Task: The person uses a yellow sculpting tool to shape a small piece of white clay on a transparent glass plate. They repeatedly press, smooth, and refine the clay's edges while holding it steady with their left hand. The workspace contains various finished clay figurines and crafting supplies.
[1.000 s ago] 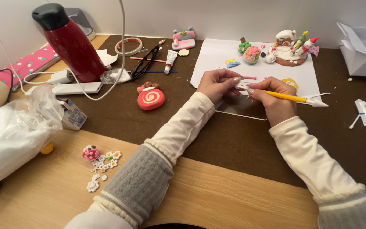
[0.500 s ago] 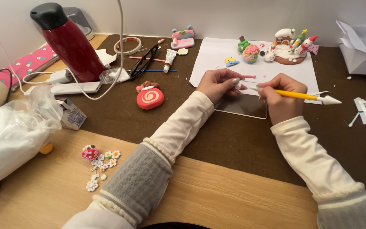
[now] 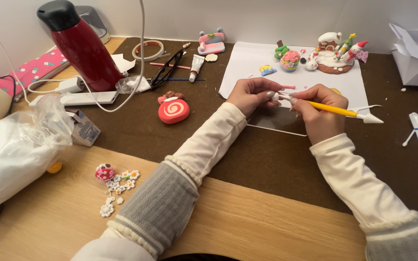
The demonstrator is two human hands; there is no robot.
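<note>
Left hand [image 3: 252, 94] pinches small white clay piece [image 3: 276, 96] between thumb and fingertips, above white sheet [image 3: 247, 63] at mat centre. Right hand [image 3: 318, 108] at 3 o'clock of piece, fingers closed pen-style around yellow modelling tool [image 3: 337, 110]; its tip touches piece. Clay cottage figure [image 3: 332, 53] at 1 o'clock. Red swirl candy [image 3: 173, 110] at 9 o'clock, red flask [image 3: 81, 46] at 10 o'clock.
</note>
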